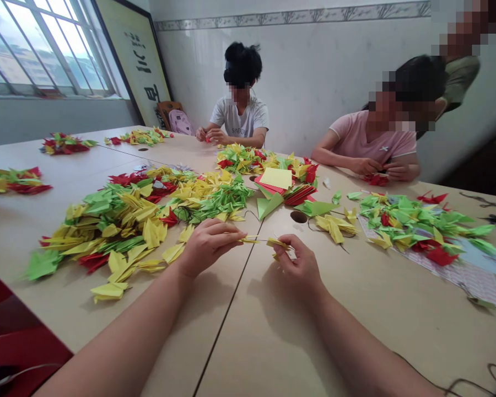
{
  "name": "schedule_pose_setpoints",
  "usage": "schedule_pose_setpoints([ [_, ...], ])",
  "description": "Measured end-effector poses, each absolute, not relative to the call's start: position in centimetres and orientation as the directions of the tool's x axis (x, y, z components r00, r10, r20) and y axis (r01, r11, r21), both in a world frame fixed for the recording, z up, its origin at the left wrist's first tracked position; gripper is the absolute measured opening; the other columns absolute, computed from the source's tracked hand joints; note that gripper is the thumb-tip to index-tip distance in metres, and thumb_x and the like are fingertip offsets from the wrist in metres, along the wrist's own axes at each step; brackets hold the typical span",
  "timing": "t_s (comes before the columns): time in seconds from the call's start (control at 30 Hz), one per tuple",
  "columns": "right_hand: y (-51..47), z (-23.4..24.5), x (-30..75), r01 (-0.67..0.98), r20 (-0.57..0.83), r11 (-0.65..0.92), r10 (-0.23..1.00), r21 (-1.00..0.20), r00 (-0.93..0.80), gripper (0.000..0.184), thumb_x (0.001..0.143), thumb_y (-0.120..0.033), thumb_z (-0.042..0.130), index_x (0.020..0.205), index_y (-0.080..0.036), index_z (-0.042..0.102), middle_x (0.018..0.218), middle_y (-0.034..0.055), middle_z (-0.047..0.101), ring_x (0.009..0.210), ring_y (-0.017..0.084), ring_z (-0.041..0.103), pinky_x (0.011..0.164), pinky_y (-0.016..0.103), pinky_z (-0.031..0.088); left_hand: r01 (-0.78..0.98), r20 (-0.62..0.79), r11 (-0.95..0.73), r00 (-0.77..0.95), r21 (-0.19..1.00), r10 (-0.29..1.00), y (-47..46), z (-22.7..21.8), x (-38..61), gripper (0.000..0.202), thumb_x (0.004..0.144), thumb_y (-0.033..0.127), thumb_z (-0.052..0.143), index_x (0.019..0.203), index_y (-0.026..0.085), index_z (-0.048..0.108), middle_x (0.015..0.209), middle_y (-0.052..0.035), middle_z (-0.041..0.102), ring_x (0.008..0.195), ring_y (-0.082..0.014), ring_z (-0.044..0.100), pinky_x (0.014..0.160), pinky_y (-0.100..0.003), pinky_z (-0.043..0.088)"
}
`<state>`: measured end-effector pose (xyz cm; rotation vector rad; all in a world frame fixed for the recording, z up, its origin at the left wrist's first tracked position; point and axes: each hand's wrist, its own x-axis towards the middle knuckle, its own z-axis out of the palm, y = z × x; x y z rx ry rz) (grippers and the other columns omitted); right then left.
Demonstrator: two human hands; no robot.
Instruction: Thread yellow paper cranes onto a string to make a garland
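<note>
My left hand (206, 245) hovers over the tan table (273, 331), its fingers pinched on the left end of a folded yellow paper piece (256, 240). My right hand (300, 264) is closed on the other end of that yellow paper, thumb and fingers pressed together. The two hands are a short gap apart, with the thin paper stretched between them. A big heap of folded yellow, green and red paper pieces (124, 220) lies just left of my left hand.
Two people sit across the table folding paper, one in a white shirt (240, 118), one in pink (372, 143). More paper heaps (413, 223) lie at right and centre, with flat sheets (276, 177). A round hole (298, 217) is in the table. Black cables (479, 380) run at the near right.
</note>
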<state>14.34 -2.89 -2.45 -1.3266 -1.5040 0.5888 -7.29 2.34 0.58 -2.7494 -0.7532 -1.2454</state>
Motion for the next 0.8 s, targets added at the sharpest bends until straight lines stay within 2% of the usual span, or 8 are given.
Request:
schedule_pose_setpoints([
  [0.1, -2.8, -2.3, 14.3, 0.466, 0.378, 0.303, 0.923, -0.831, 0.074, 0.011, 0.078, -0.03, 0.049, 0.079, -0.019, 0.052, 0.074, 0.0017, 0.057, 0.063, 0.014, 0.056, 0.053, 0.024, 0.047, 0.407, 0.721, -0.871, 0.512, 0.275, 0.467, 2.2, 0.2, -6.9, 0.018, 0.079, 0.026, 0.057, 0.095, 0.023, 0.066, 0.084, -0.0023, 0.068, 0.076, -0.0116, 0.059, 0.072, -0.024, 0.044],
  [0.23, -2.9, -2.3, 14.3, 0.513, 0.383, 0.346, 0.923, -0.785, -0.037, 0.007, 0.078, -0.026, 0.049, 0.078, -0.02, 0.052, 0.073, 0.0018, 0.058, 0.066, 0.015, 0.056, 0.059, 0.026, 0.046, 0.526, 0.608, -0.69, 0.357, 0.497, 0.71, 1.9, 0.0, -6.2, 0.019, 0.078, 0.033, 0.057, 0.084, 0.017, 0.067, 0.073, -0.0024, 0.067, 0.065, -0.0111, 0.058, 0.06, -0.02, 0.044],
  [0.33, -3.0, -2.2, 14.2, 0.54, 0.396, 0.401, 0.909, -0.74, -0.133, 0.003, 0.077, -0.023, 0.051, 0.078, -0.021, 0.052, 0.074, 0.0018, 0.059, 0.07, 0.016, 0.056, 0.062, 0.026, 0.044, 0.612, 0.496, -0.556, 0.287, 0.563, 0.819, 1.8, 0.0, -5.8, 0.024, 0.076, 0.037, 0.056, 0.078, 0.016, 0.067, 0.069, -0.0013, 0.067, 0.062, -0.0113, 0.058, 0.058, -0.02, 0.042],
  [0.5, -3.3, -2.0, 14.1, 0.534, 0.391, 0.432, 0.899, -0.726, -0.195, 0.003, 0.078, -0.023, 0.051, 0.077, -0.021, 0.053, 0.074, 0.0021, 0.06, 0.072, 0.016, 0.055, 0.064, 0.026, 0.043, 0.573, 0.333, -0.435, 0.28, 0.694, 0.9, 1.9, 0.2, -5.8, 0.032, 0.075, 0.044, 0.053, 0.079, 0.015, 0.067, 0.069, -0.0007, 0.067, 0.061, -0.0115, 0.057, 0.057, -0.019, 0.041],
  [0.6, -3.4, -1.9, 14.1, 0.516, 0.369, 0.413, 0.91, -0.751, -0.19, 0.004, 0.078, -0.024, 0.051, 0.077, -0.021, 0.053, 0.073, 0.0019, 0.059, 0.07, 0.015, 0.055, 0.062, 0.025, 0.042, 0.593, 0.273, -0.409, 0.309, 0.693, 0.911, 1.9, 0.4, -5.7, 0.033, 0.075, 0.044, 0.052, 0.08, 0.015, 0.067, 0.073, -0.0013, 0.067, 0.065, -0.0127, 0.058, 0.06, -0.02, 0.041],
  [0.73, -3.3, -2.0, 13.9, 0.48, 0.327, 0.388, 0.922, -0.787, -0.209, 0.005, 0.078, -0.025, 0.052, 0.078, -0.02, 0.054, 0.075, 0.0023, 0.058, 0.07, 0.015, 0.055, 0.064, 0.026, 0.043, 0.675, 0.212, -0.473, 0.435, 0.566, 0.875, 1.4, 0.9, -5.2, 0.028, 0.075, 0.04, 0.052, 0.081, 0.018, 0.068, 0.077, -0.0008, 0.068, 0.069, -0.0131, 0.057, 0.062, -0.021, 0.038],
  [0.8, -3.1, -2.0, 13.9, 0.48, 0.354, 0.408, 0.913, -0.776, -0.204, 0.004, 0.077, -0.024, 0.052, 0.077, -0.02, 0.054, 0.077, 0.0029, 0.057, 0.073, 0.016, 0.054, 0.067, 0.028, 0.043, 0.675, 0.173, -0.502, 0.495, 0.541, 0.851, 1.2, 1.0, -5.0, 0.028, 0.076, 0.041, 0.052, 0.08, 0.018, 0.067, 0.074, -0.0004, 0.067, 0.067, -0.0123, 0.055, 0.059, -0.021, 0.036],
])
